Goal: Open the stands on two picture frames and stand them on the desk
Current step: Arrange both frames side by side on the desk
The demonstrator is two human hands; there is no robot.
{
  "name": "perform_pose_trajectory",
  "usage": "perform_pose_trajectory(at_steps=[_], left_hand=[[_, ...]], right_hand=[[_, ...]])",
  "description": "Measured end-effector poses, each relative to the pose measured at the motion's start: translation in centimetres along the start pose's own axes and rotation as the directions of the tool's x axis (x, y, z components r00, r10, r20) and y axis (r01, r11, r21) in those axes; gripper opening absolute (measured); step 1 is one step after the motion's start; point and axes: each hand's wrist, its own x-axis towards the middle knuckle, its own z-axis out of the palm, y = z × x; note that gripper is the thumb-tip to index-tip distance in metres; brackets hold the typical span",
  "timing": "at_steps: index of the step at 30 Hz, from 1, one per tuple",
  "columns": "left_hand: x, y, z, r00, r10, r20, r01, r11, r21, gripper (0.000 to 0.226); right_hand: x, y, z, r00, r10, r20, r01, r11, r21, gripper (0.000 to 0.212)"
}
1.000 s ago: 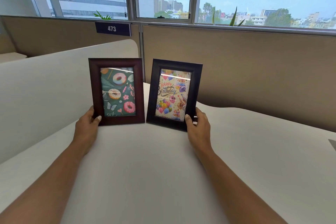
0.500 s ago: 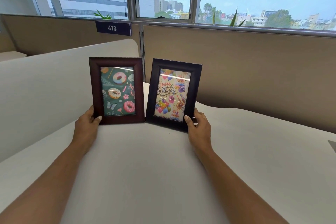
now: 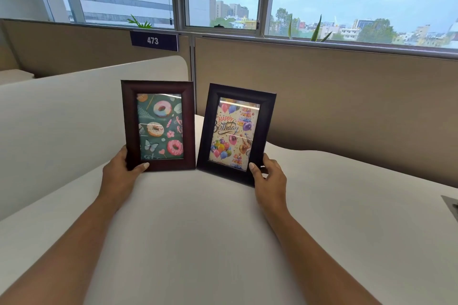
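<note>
Two picture frames stand upright side by side on the white desk (image 3: 198,242), faces toward me. The left one is a reddish-brown frame (image 3: 158,125) with a doughnut picture; my left hand (image 3: 121,173) grips its lower left corner, thumb on the front. The right one is a black frame (image 3: 236,131) with a "Happy Birthday" picture, leaning slightly right; my right hand (image 3: 269,176) grips its lower right corner. Their lower inner corners nearly touch. The stands on the backs are hidden.
A white divider panel (image 3: 62,119) runs along the desk's left side. A beige partition (image 3: 347,96) with a "473" sign (image 3: 153,41) stands behind the frames, windows above it. A grey object (image 3: 452,207) peeks in at the desk's right edge.
Both frames stay in my hands in nearly the same place; the view has shifted slightly. No grip has changed.
</note>
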Motion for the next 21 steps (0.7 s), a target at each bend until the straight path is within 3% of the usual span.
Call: perform_pose_trajectory(at_steps=[21], left_hand=[[-0.09,0.33,0.04,1.0,0.016,-0.016,-0.016,1.0,0.001,0.049]], right_hand=[[0.07,-0.08,-0.05,1.0,0.013,0.005,-0.013,1.0,0.021,0.04]])
